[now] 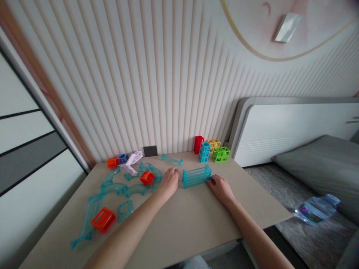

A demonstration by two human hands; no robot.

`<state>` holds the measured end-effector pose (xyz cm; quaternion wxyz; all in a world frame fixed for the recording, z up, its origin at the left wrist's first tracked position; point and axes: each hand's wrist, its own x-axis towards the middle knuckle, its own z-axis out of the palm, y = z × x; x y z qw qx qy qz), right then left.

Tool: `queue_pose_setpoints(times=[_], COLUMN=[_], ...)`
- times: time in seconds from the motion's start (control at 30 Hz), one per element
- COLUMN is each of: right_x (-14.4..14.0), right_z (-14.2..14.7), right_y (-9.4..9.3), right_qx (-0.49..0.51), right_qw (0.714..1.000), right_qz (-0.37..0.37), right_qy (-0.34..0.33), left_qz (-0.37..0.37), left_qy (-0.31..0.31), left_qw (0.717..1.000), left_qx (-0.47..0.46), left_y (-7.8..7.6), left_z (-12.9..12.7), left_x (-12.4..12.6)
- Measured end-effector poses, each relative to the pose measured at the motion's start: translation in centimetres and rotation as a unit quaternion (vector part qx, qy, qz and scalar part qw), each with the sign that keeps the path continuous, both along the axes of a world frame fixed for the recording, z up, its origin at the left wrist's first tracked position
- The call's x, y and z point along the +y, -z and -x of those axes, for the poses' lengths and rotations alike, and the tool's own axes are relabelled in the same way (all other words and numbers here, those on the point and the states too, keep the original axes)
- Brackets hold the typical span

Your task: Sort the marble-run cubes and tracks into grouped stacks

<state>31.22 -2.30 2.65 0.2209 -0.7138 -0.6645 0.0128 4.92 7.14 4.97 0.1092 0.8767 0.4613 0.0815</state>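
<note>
a clear teal ribbed track piece (196, 176) lay mid-surface (196, 224). the left hand (168, 183) and right hand (220, 188) touched its two ends, fingers seemingly loose, not clamped. a squeeze from both ends could skid the smooth plastic toward the hollow coloured cubes (212, 150) behind it.

Single head-worn view, forward and down, close over the table (196, 220).
</note>
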Motion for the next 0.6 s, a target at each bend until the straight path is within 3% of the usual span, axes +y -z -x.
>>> queue_pose_setpoints(times=[0.13,0.33,0.6], right_x=[0.0,0.1,0.2], right_z=[-0.2,-0.2,-0.1], right_y=[0.1,0.1,-0.1], right_qx=[0.005,0.007,0.008], right_qw=[1.0,0.999,0.999], right_qz=[-0.003,-0.001,0.006], right_qy=[0.012,0.033,0.052], left_qz=[-0.015,-0.001,-0.015], left_qy=[0.009,-0.009,-0.026], left_qw=[1.0,0.999,0.999], left_qx=[0.023,0.042,0.038], left_y=[0.1,1.4,1.7], left_z=[-0.8,-2.0,-2.2], left_x=[1.4,2.9,2.7])
